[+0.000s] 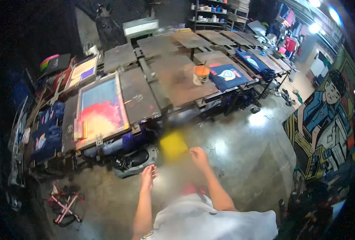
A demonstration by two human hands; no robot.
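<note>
My left hand point(148, 176) is raised low in the middle of the view, fingers apart and slightly curled, holding nothing. My right hand point(198, 157) is to its right with fingers curled closed and nothing visible in it. Beyond them is a blurred yellow patch point(172, 145), too smeared to name, and a grey and black object point(133, 162) under the workbench. Above, a wooden-framed screen point(99, 94) with pink ink lies among brown platens point(139, 100). An orange-rimmed bucket point(201, 80) stands on a platen beside a navy printed shirt point(230, 76).
A pink folding frame point(65, 206) stands on the concrete floor point(241, 160) at lower left. A painted panel point(321, 120) stands at right. Dark printed garments point(45, 132) lie at the left end of the platens. Shelves with containers point(209, 16) stand at the back.
</note>
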